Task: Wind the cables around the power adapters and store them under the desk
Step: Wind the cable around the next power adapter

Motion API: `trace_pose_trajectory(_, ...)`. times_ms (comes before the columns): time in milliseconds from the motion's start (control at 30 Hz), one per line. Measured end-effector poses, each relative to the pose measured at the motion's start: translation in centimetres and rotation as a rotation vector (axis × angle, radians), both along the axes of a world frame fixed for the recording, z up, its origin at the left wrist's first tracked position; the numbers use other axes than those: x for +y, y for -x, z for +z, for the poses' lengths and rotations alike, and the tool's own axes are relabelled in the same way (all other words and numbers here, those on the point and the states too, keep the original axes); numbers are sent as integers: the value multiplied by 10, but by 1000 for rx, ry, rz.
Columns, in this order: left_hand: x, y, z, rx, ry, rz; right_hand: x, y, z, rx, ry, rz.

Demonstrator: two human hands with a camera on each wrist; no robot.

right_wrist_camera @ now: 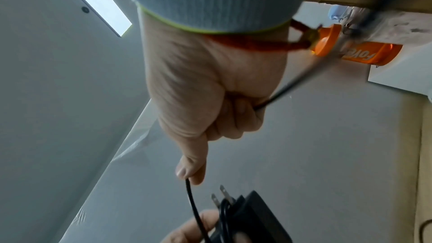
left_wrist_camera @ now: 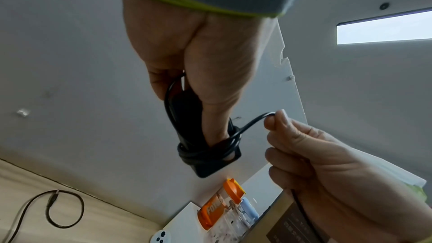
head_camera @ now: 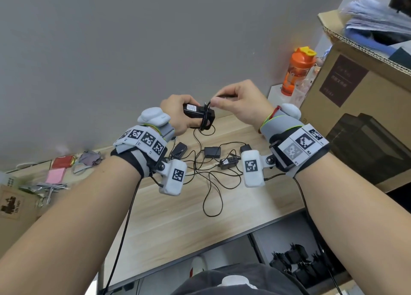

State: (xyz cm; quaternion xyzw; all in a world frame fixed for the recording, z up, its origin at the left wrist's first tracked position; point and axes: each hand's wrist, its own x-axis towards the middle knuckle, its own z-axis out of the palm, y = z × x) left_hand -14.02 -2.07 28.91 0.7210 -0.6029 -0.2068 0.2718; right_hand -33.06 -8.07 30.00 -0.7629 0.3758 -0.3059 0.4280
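Observation:
My left hand (head_camera: 178, 113) grips a black power adapter (head_camera: 198, 114) held up above the wooden desk (head_camera: 169, 216). Black cable is wound in several turns around its end (left_wrist_camera: 208, 151). My right hand (head_camera: 235, 101) pinches that adapter's cable (left_wrist_camera: 253, 120) between thumb and forefinger just right of the adapter, with the rest of the cable running through its curled fingers (right_wrist_camera: 236, 117). The adapter's two metal prongs (right_wrist_camera: 223, 196) show in the right wrist view. Several more black adapters (head_camera: 212, 151) lie on the desk below in a tangle of loose cables (head_camera: 211, 183).
An orange bottle (head_camera: 298, 70) and a large cardboard box (head_camera: 355, 90) stand at the back right. A dark bin (head_camera: 367, 147) sits right of the desk. Pink and red packets (head_camera: 59, 167) lie at the left. Black adapters fill a shelf under the desk (head_camera: 298, 265).

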Motion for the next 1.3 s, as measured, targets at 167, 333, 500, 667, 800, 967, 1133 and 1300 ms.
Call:
trace_pose_trajectory(167,0,5,4,44,4,-96,-16,8,3,-8,31,-41)
trace_pose_trajectory(333,-3,9,9,39,25,-129,-22,11,-4,-8,35,-58)
trace_pose_trajectory(500,-1,14,15,189,30,-228,-30,10,-24,11,19,-131)
trace_pose_trajectory(667,-2,17,19,443,115,-165,-16,7,-40,87,-108,-71)
trace_pose_trajectory(800,-6,18,20,554,170,-57,5,3,-40,157,-145,43)
trace_pose_trajectory(967,-13,8,11,509,215,124,19,-6,-40,160,-130,98)
trace_pose_trajectory(1133,-15,-8,-1,376,162,222,27,-9,-31,232,-81,92)
trace_pose_trajectory(1300,-10,-12,-7,230,63,186,22,-7,-11,169,17,-40)
